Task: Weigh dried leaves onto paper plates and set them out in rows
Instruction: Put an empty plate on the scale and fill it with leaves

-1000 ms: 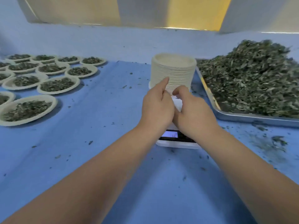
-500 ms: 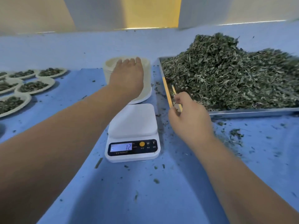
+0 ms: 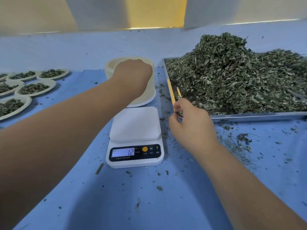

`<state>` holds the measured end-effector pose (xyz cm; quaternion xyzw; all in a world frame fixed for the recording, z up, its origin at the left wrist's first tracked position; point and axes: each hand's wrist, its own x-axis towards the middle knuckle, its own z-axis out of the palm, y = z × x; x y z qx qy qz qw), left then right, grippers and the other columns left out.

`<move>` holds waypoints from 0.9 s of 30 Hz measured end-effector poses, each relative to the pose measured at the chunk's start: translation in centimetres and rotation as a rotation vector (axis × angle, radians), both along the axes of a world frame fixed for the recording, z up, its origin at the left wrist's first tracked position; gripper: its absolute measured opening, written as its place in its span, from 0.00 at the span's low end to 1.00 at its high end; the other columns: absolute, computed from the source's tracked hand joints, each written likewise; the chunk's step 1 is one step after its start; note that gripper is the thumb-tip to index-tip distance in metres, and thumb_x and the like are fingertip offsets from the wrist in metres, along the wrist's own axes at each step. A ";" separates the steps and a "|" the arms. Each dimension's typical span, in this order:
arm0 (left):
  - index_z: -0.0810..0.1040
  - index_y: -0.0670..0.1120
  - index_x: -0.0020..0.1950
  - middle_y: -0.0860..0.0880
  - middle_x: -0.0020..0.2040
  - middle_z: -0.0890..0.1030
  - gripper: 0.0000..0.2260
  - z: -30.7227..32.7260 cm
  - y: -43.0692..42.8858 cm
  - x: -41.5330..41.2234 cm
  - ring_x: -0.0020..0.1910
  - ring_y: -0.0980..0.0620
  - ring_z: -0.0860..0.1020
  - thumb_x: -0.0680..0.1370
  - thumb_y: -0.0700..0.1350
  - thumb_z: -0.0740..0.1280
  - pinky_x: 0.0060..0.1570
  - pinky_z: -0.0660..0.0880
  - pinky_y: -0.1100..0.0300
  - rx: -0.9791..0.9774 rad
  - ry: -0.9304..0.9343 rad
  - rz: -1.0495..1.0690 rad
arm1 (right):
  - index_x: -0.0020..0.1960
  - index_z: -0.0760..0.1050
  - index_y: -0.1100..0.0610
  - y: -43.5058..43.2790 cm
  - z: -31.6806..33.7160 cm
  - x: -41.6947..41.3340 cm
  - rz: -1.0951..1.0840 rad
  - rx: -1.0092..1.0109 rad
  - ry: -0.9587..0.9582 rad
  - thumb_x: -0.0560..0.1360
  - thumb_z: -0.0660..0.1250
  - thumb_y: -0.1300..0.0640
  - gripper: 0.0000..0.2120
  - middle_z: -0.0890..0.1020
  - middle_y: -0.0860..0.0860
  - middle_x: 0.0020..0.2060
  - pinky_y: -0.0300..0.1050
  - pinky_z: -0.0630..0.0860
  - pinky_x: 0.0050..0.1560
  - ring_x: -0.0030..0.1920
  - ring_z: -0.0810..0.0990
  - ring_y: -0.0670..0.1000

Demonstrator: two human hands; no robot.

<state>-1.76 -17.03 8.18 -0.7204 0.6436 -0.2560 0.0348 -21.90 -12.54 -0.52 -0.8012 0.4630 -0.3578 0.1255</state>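
A tall stack of empty paper plates (image 3: 146, 97) stands behind the white scale (image 3: 134, 125). My left hand (image 3: 132, 72) lies on top of the stack, its fingers curled down into the top plate. The scale's platform is bare and its display (image 3: 123, 152) reads 12. To the right, a metal tray (image 3: 257, 116) holds a big heap of dried leaves (image 3: 240, 77). My right hand (image 3: 191, 127) is at the tray's near left corner, thumb and fingers pinched on the rim. Filled plates (image 3: 35, 87) lie in rows at the left.
A blue cloth (image 3: 116, 196) covers the table, with leaf crumbs scattered around the scale and in front of the tray. More filled plates (image 3: 10, 107) run off the left edge. A pale wall rises behind the table.
Both hands left the spot in front of the stack. My left hand went onto the stack and its flat fingers curled. My right hand moved to the tray's corner.
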 end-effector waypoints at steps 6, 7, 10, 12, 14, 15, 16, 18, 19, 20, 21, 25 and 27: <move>0.74 0.41 0.55 0.47 0.36 0.66 0.12 -0.4 0.1 1.1 0.31 0.49 0.62 0.74 0.29 0.65 0.28 0.54 0.57 0.046 -0.116 -0.022 | 0.63 0.74 0.53 0.1 0.1 -0.1 -0.009 0.018 -0.008 0.79 0.61 0.55 0.13 0.84 0.49 0.50 0.54 0.79 0.50 0.43 0.81 0.54; 0.73 0.40 0.55 0.47 0.36 0.66 0.12 -0.5 0.1 1.3 0.31 0.49 0.62 0.74 0.29 0.64 0.28 0.54 0.57 0.045 -0.126 -0.033 | 0.63 0.74 0.53 0.1 0.1 -0.1 -0.010 0.022 -0.013 0.79 0.61 0.55 0.13 0.84 0.49 0.50 0.54 0.79 0.50 0.44 0.81 0.54; 0.72 0.40 0.57 0.48 0.36 0.66 0.13 -0.6 0.1 1.6 0.31 0.49 0.62 0.74 0.29 0.64 0.28 0.55 0.56 0.030 -0.150 -0.062 | 0.63 0.74 0.53 0.2 0.0 -0.1 -0.012 0.031 -0.016 0.79 0.62 0.55 0.13 0.83 0.49 0.50 0.55 0.79 0.51 0.44 0.81 0.54; 0.73 0.39 0.58 0.48 0.36 0.66 0.14 -0.7 0.2 1.6 0.32 0.48 0.65 0.74 0.29 0.65 0.28 0.55 0.57 0.027 -0.166 -0.078 | 0.63 0.75 0.53 0.2 0.0 -0.1 -0.015 0.037 -0.013 0.79 0.62 0.55 0.13 0.83 0.49 0.50 0.55 0.80 0.50 0.46 0.81 0.55; 0.73 0.39 0.60 0.48 0.36 0.65 0.15 -0.7 0.2 1.7 0.33 0.47 0.66 0.74 0.30 0.65 0.27 0.55 0.57 0.028 -0.196 -0.093 | 0.63 0.75 0.52 0.2 0.0 -0.1 -0.017 0.049 -0.008 0.79 0.62 0.55 0.13 0.83 0.49 0.52 0.55 0.80 0.51 0.49 0.81 0.55; 0.72 0.39 0.61 0.47 0.36 0.65 0.16 -0.6 0.2 1.7 0.32 0.47 0.65 0.74 0.30 0.65 0.27 0.54 0.56 0.027 -0.211 -0.101 | 0.63 0.75 0.52 0.2 0.0 -0.2 -0.018 0.053 -0.007 0.79 0.62 0.55 0.13 0.83 0.49 0.52 0.55 0.80 0.51 0.49 0.81 0.55; 0.71 0.39 0.62 0.47 0.36 0.65 0.17 -0.5 0.2 1.8 0.30 0.48 0.63 0.74 0.30 0.65 0.27 0.54 0.56 0.025 -0.221 -0.111 | 0.63 0.75 0.52 0.2 0.1 -0.2 -0.019 0.055 -0.007 0.79 0.62 0.55 0.13 0.83 0.49 0.52 0.55 0.80 0.51 0.49 0.81 0.55; 0.69 0.39 0.65 0.47 0.35 0.64 0.19 -0.4 0.3 1.8 0.29 0.48 0.61 0.75 0.31 0.65 0.27 0.54 0.56 0.025 -0.245 -0.139 | 0.63 0.75 0.52 0.2 0.1 -0.2 -0.017 0.055 -0.004 0.79 0.62 0.55 0.13 0.83 0.49 0.52 0.55 0.80 0.50 0.49 0.81 0.55; 0.68 0.40 0.67 0.47 0.35 0.64 0.21 -0.4 0.4 1.7 0.29 0.48 0.61 0.75 0.31 0.65 0.27 0.54 0.56 0.023 -0.259 -0.156 | 0.63 0.75 0.53 0.2 0.1 -0.2 -0.016 0.055 -0.002 0.79 0.62 0.55 0.13 0.83 0.49 0.52 0.55 0.80 0.51 0.50 0.81 0.55; 0.67 0.40 0.69 0.47 0.35 0.63 0.24 -0.4 0.5 1.6 0.29 0.48 0.62 0.75 0.31 0.66 0.27 0.53 0.56 0.023 -0.269 -0.171 | 0.62 0.75 0.53 0.1 0.1 -0.2 -0.015 0.054 -0.001 0.79 0.62 0.55 0.13 0.83 0.49 0.52 0.55 0.80 0.51 0.50 0.81 0.55; 0.65 0.40 0.72 0.47 0.35 0.62 0.26 -0.4 0.6 1.5 0.29 0.47 0.63 0.75 0.32 0.66 0.27 0.53 0.55 0.021 -0.270 -0.183 | 0.62 0.75 0.53 0.1 0.1 -0.2 -0.012 0.053 0.000 0.79 0.62 0.55 0.13 0.83 0.49 0.52 0.55 0.80 0.51 0.50 0.81 0.56; 0.62 0.40 0.74 0.47 0.36 0.59 0.30 0.0 1.1 1.6 0.32 0.47 0.61 0.74 0.32 0.67 0.28 0.50 0.56 -0.074 -0.235 -0.195 | 0.63 0.74 0.53 0.0 0.1 -0.2 -0.009 0.059 0.010 0.79 0.62 0.54 0.13 0.83 0.49 0.53 0.55 0.79 0.51 0.49 0.81 0.55; 0.65 0.41 0.70 0.46 0.40 0.62 0.27 0.1 1.2 1.7 0.34 0.45 0.64 0.72 0.31 0.67 0.28 0.51 0.56 -0.147 -0.190 -0.182 | 0.63 0.74 0.52 0.0 0.1 -0.2 -0.013 0.062 0.013 0.79 0.62 0.54 0.13 0.83 0.49 0.53 0.55 0.79 0.51 0.49 0.81 0.55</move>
